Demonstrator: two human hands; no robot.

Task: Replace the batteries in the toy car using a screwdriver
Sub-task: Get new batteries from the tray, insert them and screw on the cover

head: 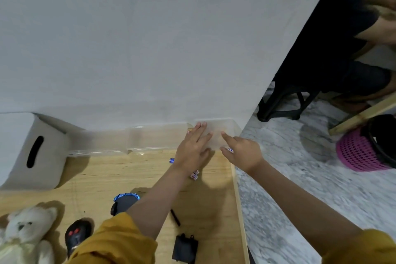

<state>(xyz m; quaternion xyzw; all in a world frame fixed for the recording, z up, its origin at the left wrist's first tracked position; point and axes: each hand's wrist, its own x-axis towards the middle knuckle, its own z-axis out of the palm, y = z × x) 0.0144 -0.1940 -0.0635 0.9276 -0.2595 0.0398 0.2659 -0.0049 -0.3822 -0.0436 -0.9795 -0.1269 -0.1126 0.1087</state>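
Note:
My left hand (192, 148) reaches far across the wooden table (120, 176) with straight fingers touching a clear plastic box (222, 128) at the back right corner. My right hand (242, 152) is beside it, index finger pointing at the box, a red-and-white battery (230, 149) held under its curled fingers. Two similar batteries (194, 174) lie under my left wrist, and a blue battery (172, 160) lies just left of that hand. The toy car (125, 202), dark with a blue end, sits near my left elbow. A black cover piece (184, 249) and a thin black screwdriver (175, 217) lie at the front.
Clear plastic trays (128, 141) line the back by the wall. A white box with a slot (32, 150) stands at the left. A white teddy bear (23, 236) and a dark remote with red buttons (76, 234) lie front left. Another person sits at far right beside a pink basket (360, 152).

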